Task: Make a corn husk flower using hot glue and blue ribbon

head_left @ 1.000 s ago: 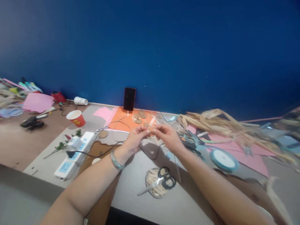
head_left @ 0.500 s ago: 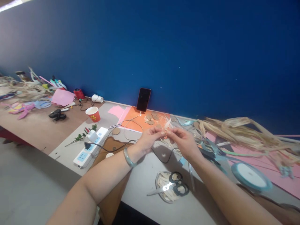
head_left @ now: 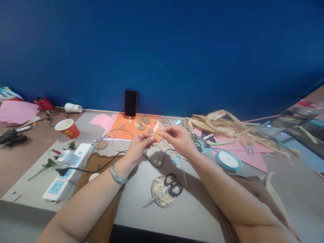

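Note:
My left hand (head_left: 140, 145), with a bangle (head_left: 118, 174) at the wrist, pinches a small pale pointed strip (head_left: 156, 128), which looks like corn husk and sticks up from the fingertips. Close beside it, my right hand (head_left: 178, 139) has thumb and forefinger pressed together; what they hold is too small to make out. Both hands hover above the table by the orange sheet (head_left: 118, 126). Nearer to me, black-handled scissors (head_left: 165, 190) lie across a round dish of cut pale strips (head_left: 158, 184).
A phone (head_left: 131, 103) leans on the blue wall. Left are a power strip (head_left: 72, 172), a paper cup (head_left: 68, 129) and a leafy sprig (head_left: 48, 164). Round discs (head_left: 102, 144) lie about. Right are dried husks (head_left: 222, 125) and a ribbon spool (head_left: 228, 160).
The view has turned right, so the table things sit further left in it. My hands stay close together; the right fingertips are now slightly apart from the left ones.

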`<state>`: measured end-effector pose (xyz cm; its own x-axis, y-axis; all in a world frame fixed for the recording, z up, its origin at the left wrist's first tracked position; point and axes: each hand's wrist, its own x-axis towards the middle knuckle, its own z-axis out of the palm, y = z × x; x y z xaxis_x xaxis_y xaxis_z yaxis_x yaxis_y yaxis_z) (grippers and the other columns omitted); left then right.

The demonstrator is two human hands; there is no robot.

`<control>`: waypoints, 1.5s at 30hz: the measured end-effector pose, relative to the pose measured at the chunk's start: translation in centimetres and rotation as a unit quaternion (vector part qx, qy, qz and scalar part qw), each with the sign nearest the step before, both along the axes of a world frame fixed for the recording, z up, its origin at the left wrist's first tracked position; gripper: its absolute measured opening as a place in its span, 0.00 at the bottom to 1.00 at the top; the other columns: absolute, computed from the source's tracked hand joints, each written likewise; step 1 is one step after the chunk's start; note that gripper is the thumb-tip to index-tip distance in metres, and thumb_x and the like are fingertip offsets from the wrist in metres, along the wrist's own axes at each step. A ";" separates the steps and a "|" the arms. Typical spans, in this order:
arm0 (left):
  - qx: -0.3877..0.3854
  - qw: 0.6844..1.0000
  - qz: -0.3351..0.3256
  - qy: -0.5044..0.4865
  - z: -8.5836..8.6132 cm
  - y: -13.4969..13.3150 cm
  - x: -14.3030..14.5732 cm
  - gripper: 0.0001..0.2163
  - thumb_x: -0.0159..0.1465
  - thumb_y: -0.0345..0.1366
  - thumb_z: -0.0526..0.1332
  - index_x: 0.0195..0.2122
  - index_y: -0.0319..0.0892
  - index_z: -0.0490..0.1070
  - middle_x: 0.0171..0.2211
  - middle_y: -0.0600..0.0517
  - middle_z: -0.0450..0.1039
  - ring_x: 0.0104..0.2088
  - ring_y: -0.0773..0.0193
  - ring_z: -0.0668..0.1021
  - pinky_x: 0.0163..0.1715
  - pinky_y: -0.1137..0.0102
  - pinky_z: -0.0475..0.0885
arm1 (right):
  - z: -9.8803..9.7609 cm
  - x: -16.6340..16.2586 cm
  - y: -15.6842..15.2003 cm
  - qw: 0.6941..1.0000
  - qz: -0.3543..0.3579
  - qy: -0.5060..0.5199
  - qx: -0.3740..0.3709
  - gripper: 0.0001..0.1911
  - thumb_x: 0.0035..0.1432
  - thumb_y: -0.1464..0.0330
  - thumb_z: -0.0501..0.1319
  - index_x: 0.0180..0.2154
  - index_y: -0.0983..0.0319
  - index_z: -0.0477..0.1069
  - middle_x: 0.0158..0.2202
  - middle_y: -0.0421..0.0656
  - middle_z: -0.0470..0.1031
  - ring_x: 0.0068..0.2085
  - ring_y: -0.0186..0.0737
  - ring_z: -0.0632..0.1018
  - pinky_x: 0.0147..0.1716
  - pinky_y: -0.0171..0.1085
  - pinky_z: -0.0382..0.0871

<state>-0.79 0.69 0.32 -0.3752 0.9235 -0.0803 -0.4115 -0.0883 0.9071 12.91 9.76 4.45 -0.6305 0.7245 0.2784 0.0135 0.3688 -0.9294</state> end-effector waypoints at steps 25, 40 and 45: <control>-0.018 0.999 -0.003 0.027 -0.2 -0.3 0.6 0.12 0.47 0.37 0.71 0.29 0.37 0.75 0.24 0.51 0.76 0.23 0.71 0.73 0.24 0.74 0.64 | -0.6 -0.3 0.5 0.994 0.002 0.026 -0.107 0.08 0.44 0.67 0.69 0.24 0.63 0.73 0.25 0.39 0.75 0.28 0.33 0.73 0.32 0.35 0.67; -0.034 0.999 -0.008 0.033 0.0 -0.4 0.7 0.11 0.47 0.36 0.71 0.28 0.37 0.74 0.24 0.52 0.76 0.23 0.72 0.74 0.24 0.75 0.64 | -0.4 -0.4 0.0 0.995 -0.016 0.014 -0.097 0.06 0.44 0.70 0.66 0.21 0.63 0.70 0.22 0.37 0.73 0.26 0.31 0.72 0.30 0.34 0.66; -0.031 0.999 -0.011 0.041 0.0 -0.4 0.8 0.11 0.47 0.36 0.71 0.29 0.37 0.74 0.26 0.52 0.77 0.23 0.72 0.74 0.25 0.75 0.64 | -0.7 -0.5 0.1 0.994 -0.020 0.023 -0.107 0.06 0.43 0.70 0.66 0.22 0.63 0.70 0.23 0.38 0.73 0.27 0.32 0.73 0.30 0.35 0.66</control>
<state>-0.03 0.30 0.31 -0.3631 0.9255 -0.1077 -0.3373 -0.0228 0.9411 12.43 9.82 3.74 -0.5910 0.7939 0.1429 -0.0194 0.1630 -0.9864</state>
